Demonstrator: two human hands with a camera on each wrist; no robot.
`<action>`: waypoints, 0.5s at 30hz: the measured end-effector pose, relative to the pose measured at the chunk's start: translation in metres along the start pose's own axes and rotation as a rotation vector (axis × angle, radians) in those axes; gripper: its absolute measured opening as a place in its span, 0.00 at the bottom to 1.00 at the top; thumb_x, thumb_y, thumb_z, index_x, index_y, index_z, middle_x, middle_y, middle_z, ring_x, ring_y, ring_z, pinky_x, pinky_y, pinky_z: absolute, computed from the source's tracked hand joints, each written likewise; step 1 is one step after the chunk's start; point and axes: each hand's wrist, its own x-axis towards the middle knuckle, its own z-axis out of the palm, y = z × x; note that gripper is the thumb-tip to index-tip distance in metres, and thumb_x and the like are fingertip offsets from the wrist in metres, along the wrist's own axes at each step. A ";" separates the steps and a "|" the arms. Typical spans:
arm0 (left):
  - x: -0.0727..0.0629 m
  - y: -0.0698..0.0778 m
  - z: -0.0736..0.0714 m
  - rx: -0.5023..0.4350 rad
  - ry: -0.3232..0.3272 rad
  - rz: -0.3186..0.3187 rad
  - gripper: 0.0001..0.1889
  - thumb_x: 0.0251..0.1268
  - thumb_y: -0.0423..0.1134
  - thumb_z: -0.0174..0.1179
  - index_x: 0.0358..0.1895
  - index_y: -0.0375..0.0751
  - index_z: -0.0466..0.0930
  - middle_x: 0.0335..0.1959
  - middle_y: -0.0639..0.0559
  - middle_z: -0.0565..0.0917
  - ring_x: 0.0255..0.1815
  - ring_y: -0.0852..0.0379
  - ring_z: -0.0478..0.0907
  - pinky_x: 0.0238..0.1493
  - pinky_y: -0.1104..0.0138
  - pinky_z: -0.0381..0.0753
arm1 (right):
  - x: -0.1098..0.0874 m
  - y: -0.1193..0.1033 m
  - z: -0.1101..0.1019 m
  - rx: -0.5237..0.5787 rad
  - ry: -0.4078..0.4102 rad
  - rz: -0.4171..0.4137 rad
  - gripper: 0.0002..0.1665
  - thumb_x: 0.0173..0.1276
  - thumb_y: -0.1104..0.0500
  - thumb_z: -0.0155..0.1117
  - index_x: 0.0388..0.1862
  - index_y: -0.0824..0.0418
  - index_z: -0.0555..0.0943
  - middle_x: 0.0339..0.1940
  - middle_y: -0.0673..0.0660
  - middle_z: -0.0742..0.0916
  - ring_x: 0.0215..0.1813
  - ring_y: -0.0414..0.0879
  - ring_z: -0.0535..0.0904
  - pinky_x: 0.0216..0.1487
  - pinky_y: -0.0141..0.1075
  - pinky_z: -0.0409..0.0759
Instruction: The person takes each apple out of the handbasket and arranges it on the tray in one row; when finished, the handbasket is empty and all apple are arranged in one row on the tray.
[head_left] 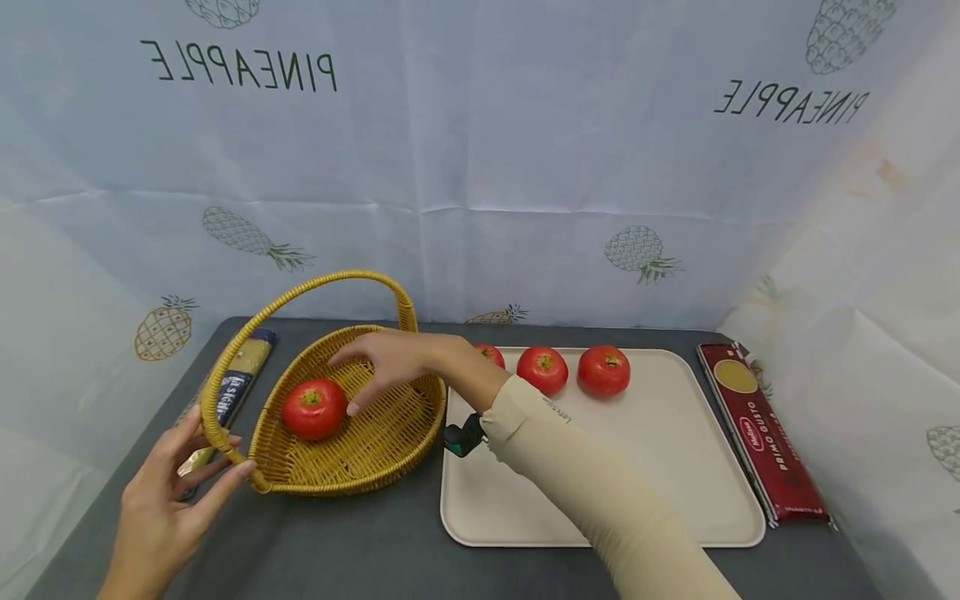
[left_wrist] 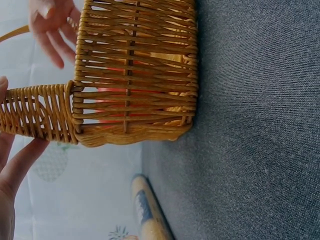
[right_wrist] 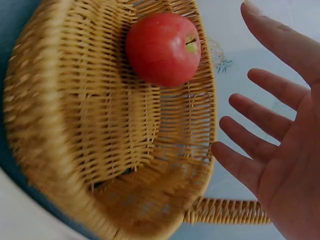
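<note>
A woven yellow-brown wicker basket (head_left: 386,446) with a tall arched handle (head_left: 324,286) stands on the left of the dark table. Inside it, toward the left wall, lies a red apple (head_left: 314,409), also seen from above in the right wrist view. My left hand (head_left: 161,498) pinches the lower end of the handle between thumb and fingers, at the basket's near left rim. Over the basket hovers my right hand (right_wrist: 285,135), fingers spread and holding nothing, apart from the apple to its left.
A beige tray (head_left: 675,467) on the right bears red apples (head_left: 604,372) along its far side, one partly hidden by my right forearm. A red packet (head_left: 765,442) lies beyond the tray's right edge. Behind the handle is a pasta packet (head_left: 243,371). A pineapple-print cloth (head_left: 510,150) hangs behind.
</note>
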 end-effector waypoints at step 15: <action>-0.001 -0.001 0.001 -0.037 -0.002 0.006 0.48 0.60 0.53 0.67 0.73 0.19 0.60 0.59 0.62 0.77 0.56 0.74 0.82 0.50 0.86 0.84 | 0.038 -0.012 0.013 -0.004 -0.037 0.052 0.47 0.64 0.34 0.71 0.79 0.43 0.66 0.78 0.43 0.70 0.81 0.38 0.62 0.80 0.29 0.71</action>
